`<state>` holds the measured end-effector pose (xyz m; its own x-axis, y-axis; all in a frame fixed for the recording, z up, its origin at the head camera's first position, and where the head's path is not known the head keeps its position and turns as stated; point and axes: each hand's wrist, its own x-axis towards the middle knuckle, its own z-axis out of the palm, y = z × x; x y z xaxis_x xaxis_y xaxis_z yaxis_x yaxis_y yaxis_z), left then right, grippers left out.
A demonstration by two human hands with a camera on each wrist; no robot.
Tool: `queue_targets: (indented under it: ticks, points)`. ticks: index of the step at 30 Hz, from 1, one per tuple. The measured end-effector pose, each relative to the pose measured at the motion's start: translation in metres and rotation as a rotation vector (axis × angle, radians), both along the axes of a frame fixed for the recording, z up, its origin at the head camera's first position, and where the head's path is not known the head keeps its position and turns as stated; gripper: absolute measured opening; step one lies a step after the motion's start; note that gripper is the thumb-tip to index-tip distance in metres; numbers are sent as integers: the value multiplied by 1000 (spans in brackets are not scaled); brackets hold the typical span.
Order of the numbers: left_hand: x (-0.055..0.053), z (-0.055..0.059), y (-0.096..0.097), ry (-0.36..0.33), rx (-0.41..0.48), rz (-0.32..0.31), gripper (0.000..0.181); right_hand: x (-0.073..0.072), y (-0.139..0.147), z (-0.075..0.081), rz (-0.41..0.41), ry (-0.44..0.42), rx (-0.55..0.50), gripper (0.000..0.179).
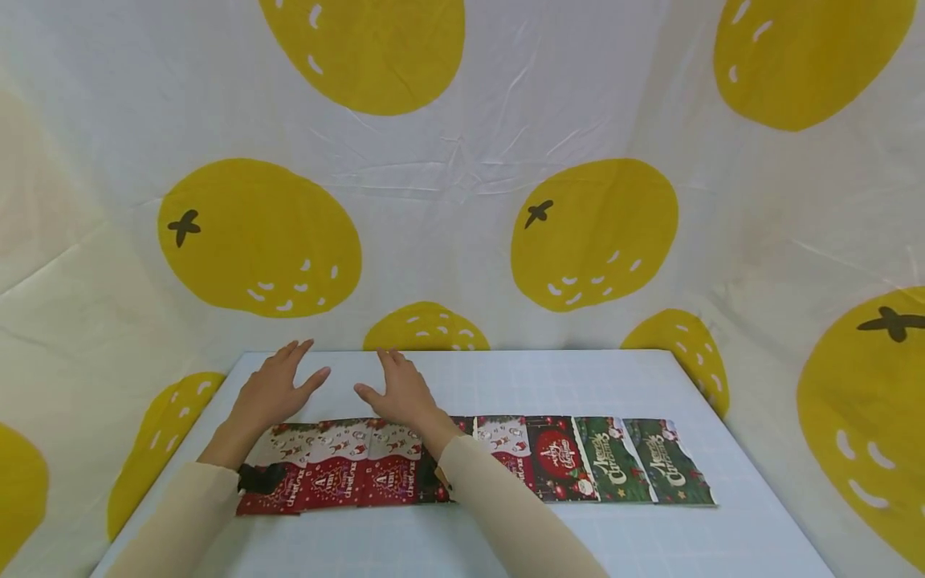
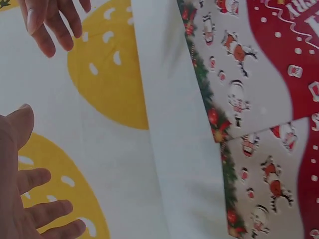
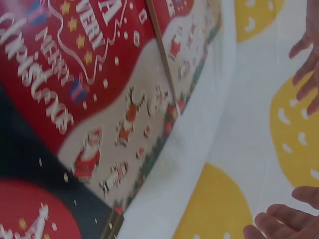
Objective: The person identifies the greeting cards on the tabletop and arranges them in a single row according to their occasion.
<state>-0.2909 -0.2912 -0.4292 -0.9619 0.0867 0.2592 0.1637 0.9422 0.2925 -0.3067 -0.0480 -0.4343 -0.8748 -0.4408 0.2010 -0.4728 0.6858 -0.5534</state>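
A row of flat, Christmas-printed paper pieces lies overlapping across the table. At the left end are red-and-white pieces (image 1: 328, 474), then a dark one largely hidden behind my right forearm. Farther right come another red-and-white piece, a dark piece with a red circle (image 1: 558, 457) and green pieces (image 1: 614, 461). My left hand (image 1: 270, 392) hovers over the far edge of the row's left end, fingers spread, holding nothing. My right hand (image 1: 406, 395) is similarly raised beyond the row's far edge, thumb apart from the fingers, also without anything in it. Their palms face each other.
The pieces lie on a pale table (image 1: 549, 381) with a faint grid. Behind and beside it hangs a white cloth (image 1: 448, 241) printed with large yellow fruit. In the right wrist view, brown paper edges (image 3: 162, 55) show between the overlapping pieces. A black strap (image 1: 262, 478) circles my left wrist.
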Motion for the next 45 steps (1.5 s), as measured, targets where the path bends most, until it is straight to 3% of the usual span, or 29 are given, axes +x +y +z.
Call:
queue_targets:
  ticks: [9, 14, 23, 32, 45]
  points:
    - [19, -14, -20, -44, 90, -50, 75, 11, -26, -17, 22, -6, -22, 76]
    - [26, -22, -29, -66, 93, -35, 73, 21, -41, -25, 29, -29, -33, 75]
    - [33, -37, -37, -93, 123, -19, 70, 34, -64, -46, 29, -63, -50, 70]
    - [40, -49, -40, -167, 171, 28, 68, 44, -76, -57, 14, -116, -85, 67]
    - [47, -61, -52, -191, 186, 34, 53, 46, -87, -67, 44, -61, -23, 63]
